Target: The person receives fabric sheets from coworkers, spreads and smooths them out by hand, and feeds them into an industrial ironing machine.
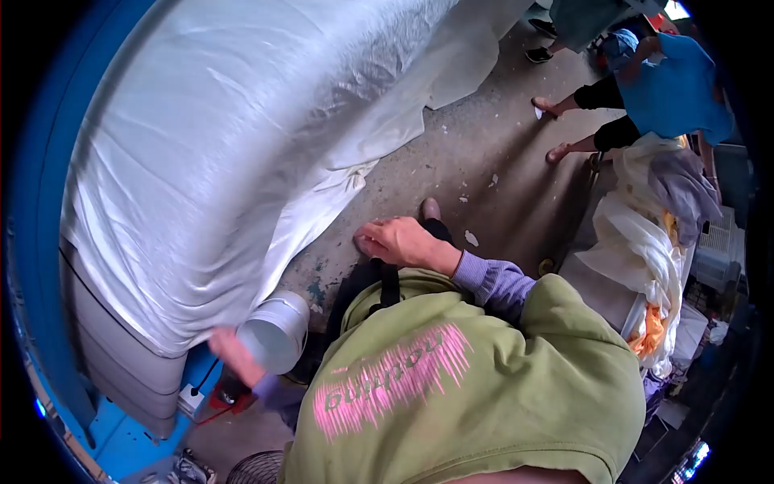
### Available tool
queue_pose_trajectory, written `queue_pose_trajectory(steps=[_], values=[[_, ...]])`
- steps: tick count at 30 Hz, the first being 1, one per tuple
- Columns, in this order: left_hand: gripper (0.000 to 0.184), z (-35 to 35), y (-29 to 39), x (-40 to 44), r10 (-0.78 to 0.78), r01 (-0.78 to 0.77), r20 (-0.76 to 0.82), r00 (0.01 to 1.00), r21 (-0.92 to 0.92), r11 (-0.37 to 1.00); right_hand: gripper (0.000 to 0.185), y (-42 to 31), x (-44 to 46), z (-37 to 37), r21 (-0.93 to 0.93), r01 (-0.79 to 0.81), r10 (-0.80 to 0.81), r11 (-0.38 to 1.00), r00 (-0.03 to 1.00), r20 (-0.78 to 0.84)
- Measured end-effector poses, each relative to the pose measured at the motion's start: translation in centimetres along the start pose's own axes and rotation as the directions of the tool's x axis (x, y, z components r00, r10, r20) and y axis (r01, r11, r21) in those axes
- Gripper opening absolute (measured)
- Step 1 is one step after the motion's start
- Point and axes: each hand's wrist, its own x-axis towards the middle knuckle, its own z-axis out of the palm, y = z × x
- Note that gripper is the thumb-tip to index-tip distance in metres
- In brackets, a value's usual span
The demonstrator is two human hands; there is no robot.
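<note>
My left hand [232, 353] is smeared by motion beside the lower edge of a large white fabric sheet [234, 121]. It is close to a white bucket [276, 331]; whether it touches bucket or fabric I cannot tell. The fabric hangs in folds over a blue-framed machine [48, 194], its loose edge reaching toward the floor. My right hand [407, 242] is in front of my legs, apart from the fabric, with its fingers curled together. Their inner side is hidden, so anything inside them cannot be seen.
A grey cart or table [601, 278] on the right bears a heap of white, grey and orange cloth [645, 242]. A person in a blue top [673, 89] stands beyond it, another person at the top. A white electrical box [191, 399] with cables is low on the left.
</note>
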Motion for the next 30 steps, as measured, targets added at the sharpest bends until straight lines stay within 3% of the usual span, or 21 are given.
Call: queue_pose_trajectory(steps=[3,5,7,8,9,11,12,15,17,19,22,24,25,26,28,29,30], values=[[0.033,6.4,-6.4,-0.3,-0.199,0.244,0.261,0.945,-0.152,0.958,0.020,0.1,0.6,0.0,-0.012,0.019,-0.019,1.000,1.000,-0.004],[0.043,4.0,-7.6,1.0,-0.142,0.172,0.100,0.985,-0.444,0.880,0.020,-0.5,1.0,-0.1,-0.027,0.039,-0.040,0.999,0.999,-0.033],[0.053,-1.5,-1.9,-0.9,-0.062,0.062,0.013,0.998,-0.399,0.915,0.020,-0.5,0.8,-0.1,-0.025,-0.003,0.003,1.000,1.000,-0.012],[0.053,-4.0,-0.5,-1.3,0.132,-0.085,0.058,0.990,-0.504,0.859,0.020,-0.3,0.8,-0.2,-0.026,-0.018,0.018,1.000,1.000,-0.002],[0.054,-5.2,1.1,-1.6,0.214,-0.202,-0.021,0.977,-0.442,0.874,0.019,-0.2,0.8,-0.1,-0.027,-0.022,0.022,0.999,1.000,0.000],[0.054,-4.5,2.2,-0.7,0.278,-0.252,-0.021,0.960,-0.493,0.833,0.019,0.2,0.8,0.4,-0.027,-0.030,0.030,0.999,1.000,-0.001],[0.052,-4.5,-0.4,1.8,0.073,-0.034,0.110,0.991,-0.322,0.946,0.019,0.3,0.8,0.6,-0.022,-0.032,0.032,0.999,0.999,-0.008],[0.049,0.4,-9.2,4.1,-0.086,0.197,0.384,0.919,-0.259,0.946,0.018,0.5,1.1,0.9,-0.016,-0.039,0.038,0.999,0.999,-0.014],[0.045,2.4,-7.0,0.9,-0.206,0.354,0.392,0.896,-0.353,0.866,0.018,0.8,1.1,0.6,-0.030,-0.044,0.044,0.999,0.999,-0.010],[0.045,0.3,-5.5,0.0,-0.231,0.327,0.278,0.933,-0.377,0.867,0.018,1.5,0.8,-0.1,-0.008,-0.068,0.068,0.998,0.997,-0.023],[0.044,-4.7,-2.6,-1.7,-0.139,0.103,-0.079,0.987,-0.351,0.931,0.020,3.4,-0.4,-1.9,-0.009,-0.109,0.108,0.994,0.994,-0.029],[0.044,-6.2,-2.0,-3.1,-0.087,-0.039,-0.346,0.934,-0.341,0.939,0.020,5.5,-1.3,-2.9,0.009,-0.160,0.160,0.987,0.985,-0.070],[0.045,-5.9,-2.0,-3.9,-0.071,-0.074,-0.406,0.911,-0.330,0.941,0.020,6.6,-1.8,-3.9,0.022,-0.188,0.189,0.982,0.977,-0.096],[0.044,-5.1,-2.9,-4.4,-0.022,-0.078,-0.378,0.925,-0.247,0.966,0.023,7.8,-2.4,-5.0,0.039,-0.239,0.241,0.970,0.967,-0.077],[0.041,-1.0,-5.1,-5.8,0.051,-0.052,0.033,0.998,0.025,0.998,0.025,11.2,-4.3,-6.7,0.068,-0.272,0.280,0.960,0.935,-0.219],[0.040,1.2,-6.4,-6.3,0.079,-0.145,0.365,0.928,0.156,0.977,0.027,12.8,-5.3,-7.5,0.084,-0.281,0.293,0.956,0.914,-0.280],[0.039,5.0,-6.2,-7.1,-0.001,-0.152,0.559,0.829,0.226,0.962,0.033,13.6,-6.5,-9.5,0.270,-0.380,0.453,0.885,0.836,-0.308]])
